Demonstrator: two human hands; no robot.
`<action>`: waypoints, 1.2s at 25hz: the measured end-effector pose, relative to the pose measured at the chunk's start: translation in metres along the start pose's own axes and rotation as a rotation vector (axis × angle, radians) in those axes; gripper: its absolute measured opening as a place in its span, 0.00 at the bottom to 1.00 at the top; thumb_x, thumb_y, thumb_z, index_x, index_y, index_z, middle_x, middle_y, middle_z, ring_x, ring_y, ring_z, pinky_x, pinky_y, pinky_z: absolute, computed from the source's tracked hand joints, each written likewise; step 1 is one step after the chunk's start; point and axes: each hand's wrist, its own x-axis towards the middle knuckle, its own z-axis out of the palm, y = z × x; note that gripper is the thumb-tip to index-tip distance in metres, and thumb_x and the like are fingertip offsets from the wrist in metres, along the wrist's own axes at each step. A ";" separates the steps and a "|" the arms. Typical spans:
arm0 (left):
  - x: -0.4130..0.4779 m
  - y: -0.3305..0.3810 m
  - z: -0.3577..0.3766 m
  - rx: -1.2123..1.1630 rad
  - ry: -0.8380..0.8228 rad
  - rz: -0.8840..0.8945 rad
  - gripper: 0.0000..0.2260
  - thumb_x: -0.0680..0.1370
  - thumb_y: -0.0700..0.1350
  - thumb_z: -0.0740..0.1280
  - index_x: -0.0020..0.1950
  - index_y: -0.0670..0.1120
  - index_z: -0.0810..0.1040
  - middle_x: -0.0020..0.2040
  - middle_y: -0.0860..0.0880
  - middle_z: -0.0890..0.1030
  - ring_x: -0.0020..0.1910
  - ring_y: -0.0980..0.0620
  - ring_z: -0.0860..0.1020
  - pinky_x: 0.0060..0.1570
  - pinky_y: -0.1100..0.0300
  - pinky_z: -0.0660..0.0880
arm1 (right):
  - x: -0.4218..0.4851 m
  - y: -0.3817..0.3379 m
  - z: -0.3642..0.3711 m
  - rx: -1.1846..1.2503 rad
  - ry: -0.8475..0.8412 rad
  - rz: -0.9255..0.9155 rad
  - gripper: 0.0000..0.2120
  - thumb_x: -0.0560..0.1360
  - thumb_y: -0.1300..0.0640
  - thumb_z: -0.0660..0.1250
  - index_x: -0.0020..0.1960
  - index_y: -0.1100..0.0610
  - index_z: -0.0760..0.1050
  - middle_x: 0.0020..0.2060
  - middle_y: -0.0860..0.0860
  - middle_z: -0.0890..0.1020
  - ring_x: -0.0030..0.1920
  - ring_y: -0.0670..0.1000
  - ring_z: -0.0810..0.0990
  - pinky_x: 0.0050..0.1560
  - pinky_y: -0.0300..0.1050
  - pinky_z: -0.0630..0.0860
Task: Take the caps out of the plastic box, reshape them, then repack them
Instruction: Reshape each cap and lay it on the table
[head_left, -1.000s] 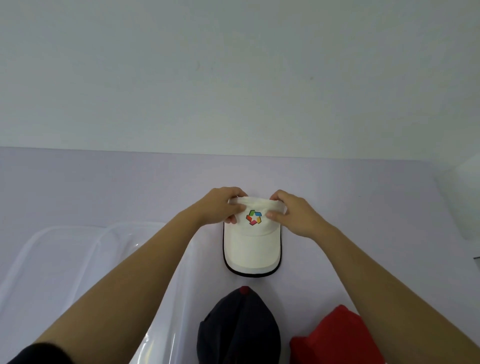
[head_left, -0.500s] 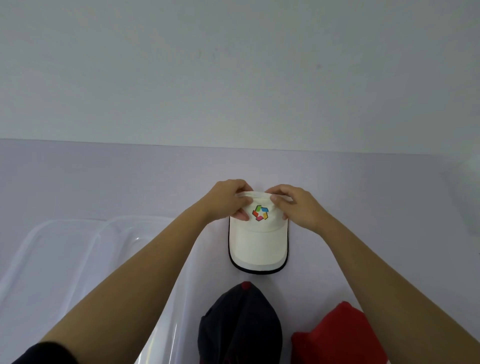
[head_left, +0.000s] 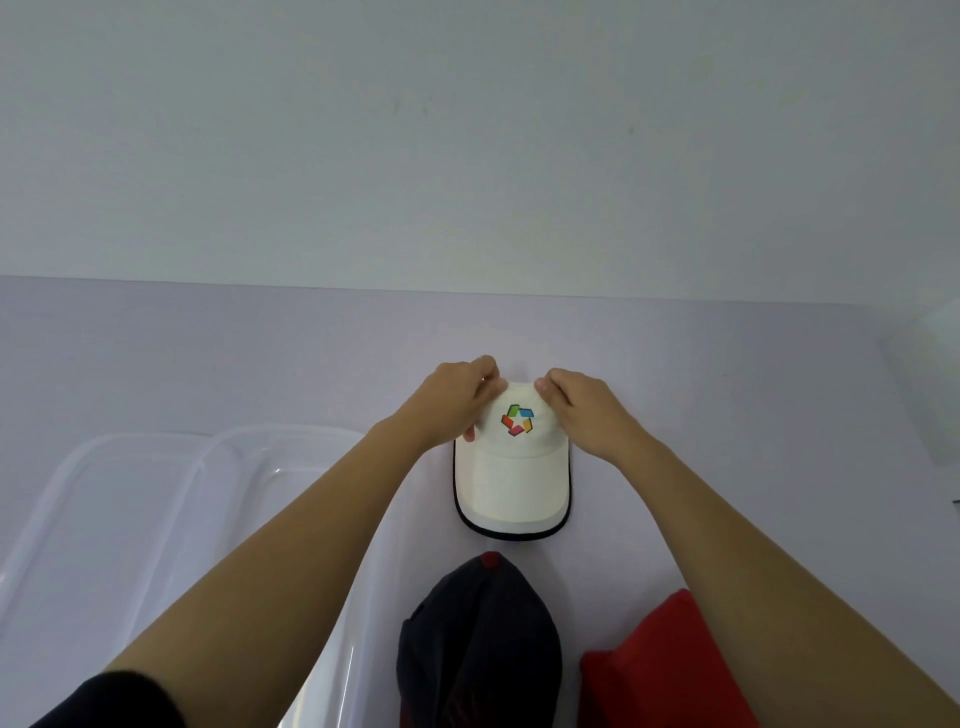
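Standing plastic box (head_left: 280, 431): is being seen at the left on the table (head_left: 208, 353), just beside the caps
Left hand (head_left: 452, 405): its curled fingers are being pinched onto the crown's upper left
White cap (head_left: 511, 478): is being held on the table between both hands, brim toward the person; it is being judged light, the crown soft and yielding, the brim stiffer, so the crown's top and sides are being judged the places for hold
Right hand (head_left: 587, 410): thumb and curled fingers are being pinched onto the crown's upper right
Dark cap (head_left: 478, 639): is lying nearer the person, being judged limp
Red cap (head_left: 660, 670): is lying at its right, being judged equally soft
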 end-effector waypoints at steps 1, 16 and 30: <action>-0.001 0.000 0.000 0.013 0.004 -0.003 0.13 0.82 0.50 0.55 0.50 0.42 0.73 0.39 0.47 0.80 0.29 0.52 0.78 0.35 0.62 0.73 | -0.001 0.000 0.000 0.003 -0.001 0.002 0.15 0.81 0.51 0.53 0.39 0.57 0.67 0.33 0.48 0.71 0.36 0.49 0.70 0.34 0.38 0.64; -0.141 0.105 0.081 -0.452 0.296 -0.240 0.13 0.80 0.46 0.56 0.44 0.40 0.74 0.37 0.48 0.78 0.34 0.56 0.73 0.34 0.70 0.67 | -0.199 0.036 -0.029 0.473 0.578 0.114 0.13 0.81 0.50 0.52 0.57 0.50 0.74 0.53 0.45 0.78 0.57 0.44 0.75 0.55 0.33 0.66; -0.179 0.152 0.211 -0.539 0.374 -0.377 0.18 0.83 0.52 0.48 0.45 0.41 0.69 0.37 0.46 0.73 0.38 0.46 0.74 0.41 0.52 0.70 | -0.255 0.098 0.040 0.794 0.600 0.461 0.23 0.80 0.48 0.54 0.29 0.56 0.61 0.26 0.51 0.66 0.28 0.50 0.65 0.32 0.44 0.64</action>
